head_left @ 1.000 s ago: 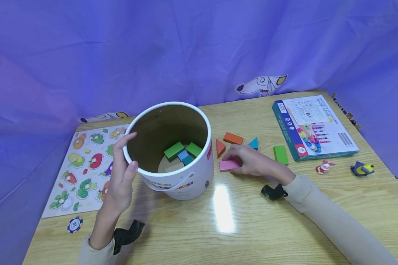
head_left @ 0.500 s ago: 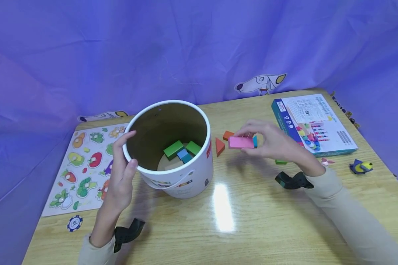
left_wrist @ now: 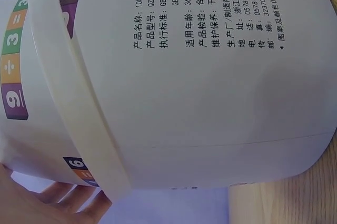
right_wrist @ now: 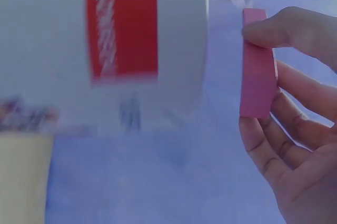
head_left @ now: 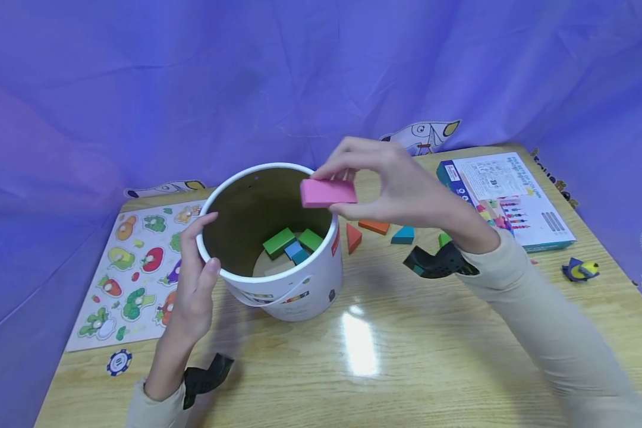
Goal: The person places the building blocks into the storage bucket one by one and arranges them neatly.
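A pink rectangular block (head_left: 329, 193) is pinched between the thumb and fingers of my right hand (head_left: 393, 181), over the right side of the bucket's rim. In the right wrist view the same block (right_wrist: 258, 71) stands beside the bucket's white wall (right_wrist: 181, 29). My left hand (head_left: 191, 288) grips the left side of the white bucket (head_left: 299, 303), fingers and thumb at the rim. The left wrist view shows its fingers (left_wrist: 73, 203) against the bucket's side, near the white handle (left_wrist: 79, 98). Inside the bucket lie green blocks (head_left: 279, 242) and blue ones (head_left: 295, 251).
Right of the bucket lie a red triangle (head_left: 353, 238), an orange block (head_left: 374, 227), a blue block (head_left: 403, 235) and a partly hidden green block (head_left: 444, 239). A boxed toy set (head_left: 529, 208) and a small yellow-blue figure (head_left: 580, 270) are farther right. Left are a vegetable puzzle board (head_left: 134, 267) and a chip (head_left: 119, 362).
My right hand has picked the pink block off the table and carried it up and left to the bucket's rim. My left hand has stayed at the bucket.
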A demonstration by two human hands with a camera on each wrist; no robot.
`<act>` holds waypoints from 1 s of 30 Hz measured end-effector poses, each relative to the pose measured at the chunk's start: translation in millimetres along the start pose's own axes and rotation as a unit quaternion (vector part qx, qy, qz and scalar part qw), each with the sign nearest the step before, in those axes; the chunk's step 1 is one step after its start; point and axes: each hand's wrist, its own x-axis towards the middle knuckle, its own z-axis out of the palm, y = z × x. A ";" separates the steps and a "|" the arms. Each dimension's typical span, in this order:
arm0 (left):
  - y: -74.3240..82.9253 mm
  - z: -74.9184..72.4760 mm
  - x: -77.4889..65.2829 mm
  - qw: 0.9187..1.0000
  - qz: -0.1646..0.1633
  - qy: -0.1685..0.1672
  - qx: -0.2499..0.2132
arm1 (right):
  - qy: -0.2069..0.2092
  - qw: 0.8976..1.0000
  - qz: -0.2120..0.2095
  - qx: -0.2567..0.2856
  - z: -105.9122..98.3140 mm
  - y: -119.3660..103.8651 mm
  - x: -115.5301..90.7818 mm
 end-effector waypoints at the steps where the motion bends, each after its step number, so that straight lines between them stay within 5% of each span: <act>1: 0.2 -0.1 -0.2 1.000 -0.001 0.000 -0.002 | -0.011 1.000 -0.011 0.002 5.1 -3.0 7.2; 11: -0.3 0.6 -0.9 0.999 0.006 -0.012 -0.039 | -0.101 0.995 -0.014 0.003 36.7 -15.0 41.4; 30: 0.6 -0.5 0.7 0.999 0.022 -0.011 -0.031 | -0.066 0.998 -0.009 0.023 21.8 5.8 24.6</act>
